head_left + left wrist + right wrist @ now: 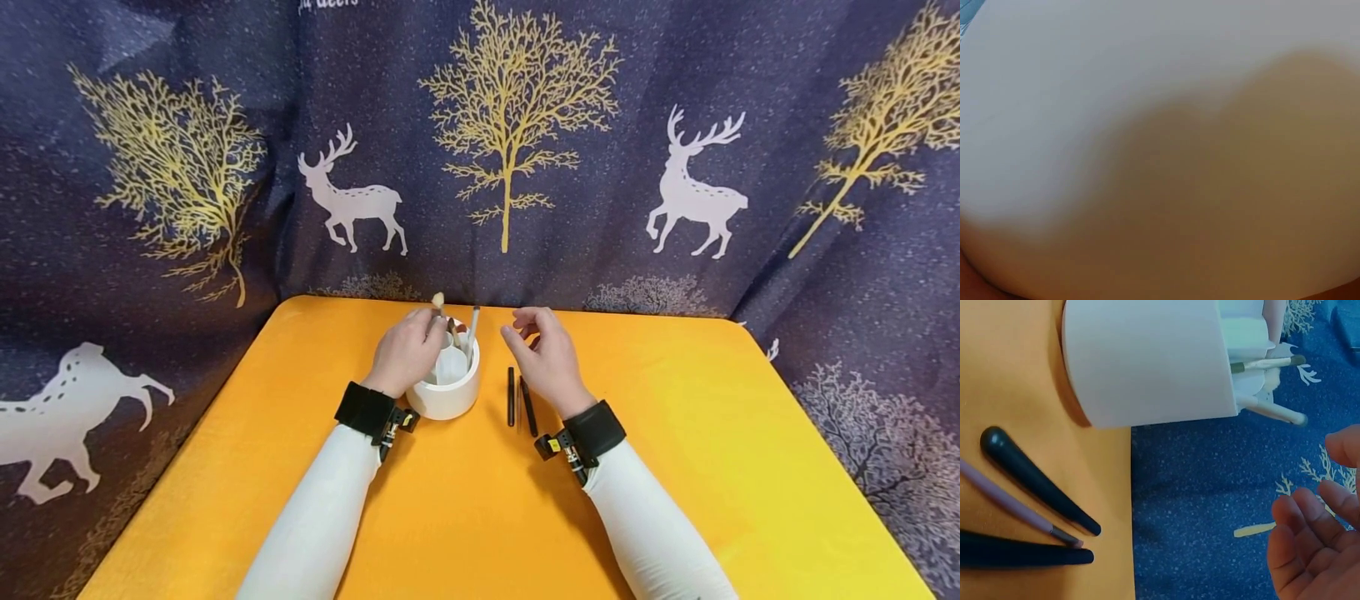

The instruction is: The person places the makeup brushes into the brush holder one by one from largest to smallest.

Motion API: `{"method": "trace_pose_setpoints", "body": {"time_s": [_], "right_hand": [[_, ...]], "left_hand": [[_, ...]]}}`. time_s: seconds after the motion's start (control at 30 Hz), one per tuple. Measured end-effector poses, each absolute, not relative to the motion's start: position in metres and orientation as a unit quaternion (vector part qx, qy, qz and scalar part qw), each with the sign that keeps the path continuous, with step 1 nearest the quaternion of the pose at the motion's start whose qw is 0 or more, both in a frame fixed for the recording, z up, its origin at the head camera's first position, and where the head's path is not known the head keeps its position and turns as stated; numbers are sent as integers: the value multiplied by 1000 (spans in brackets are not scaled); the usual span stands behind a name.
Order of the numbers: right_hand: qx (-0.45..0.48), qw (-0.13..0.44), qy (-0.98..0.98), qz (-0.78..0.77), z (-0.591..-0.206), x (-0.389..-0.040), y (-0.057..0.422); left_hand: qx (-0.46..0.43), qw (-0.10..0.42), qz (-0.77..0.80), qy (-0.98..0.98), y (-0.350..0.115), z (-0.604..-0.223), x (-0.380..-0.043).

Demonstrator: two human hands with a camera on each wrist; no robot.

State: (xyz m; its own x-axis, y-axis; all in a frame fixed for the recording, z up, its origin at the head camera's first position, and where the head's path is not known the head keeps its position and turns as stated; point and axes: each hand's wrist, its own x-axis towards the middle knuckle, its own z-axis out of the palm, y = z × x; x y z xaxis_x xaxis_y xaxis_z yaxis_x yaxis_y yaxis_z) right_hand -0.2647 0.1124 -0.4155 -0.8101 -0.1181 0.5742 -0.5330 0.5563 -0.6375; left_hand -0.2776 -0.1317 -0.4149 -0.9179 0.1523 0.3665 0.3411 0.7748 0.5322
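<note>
A white round brush holder (446, 402) stands upright near the table's far edge, with several makeup brushes in it, one with a white handle (472, 325) and one with a pale fluffy tip (438, 299). My left hand (408, 352) grips the holder's left rim, its fingertips hidden from the head view. To the right, my right hand (551, 358) is raised with loosely bent fingers and nothing in them. Below it on the table lie two black tapered sticks (1038, 478) with a thin purple-handled brush (1007, 497) between them.
A yellow cloth covers the table (465, 517). Behind and beside it hangs a dark blue curtain (570, 217) printed with white deer and gold trees. In the left wrist view, a blurred white surface (1085, 75) fills the upper part.
</note>
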Motion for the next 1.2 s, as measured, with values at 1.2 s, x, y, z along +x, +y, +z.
{"method": "trace_pose_setpoints", "body": {"time_s": [1.2], "right_hand": [[113, 170, -909, 363, -426, -273, 124]], "left_hand": [[-158, 82, -299, -937, -140, -403, -274]]}}
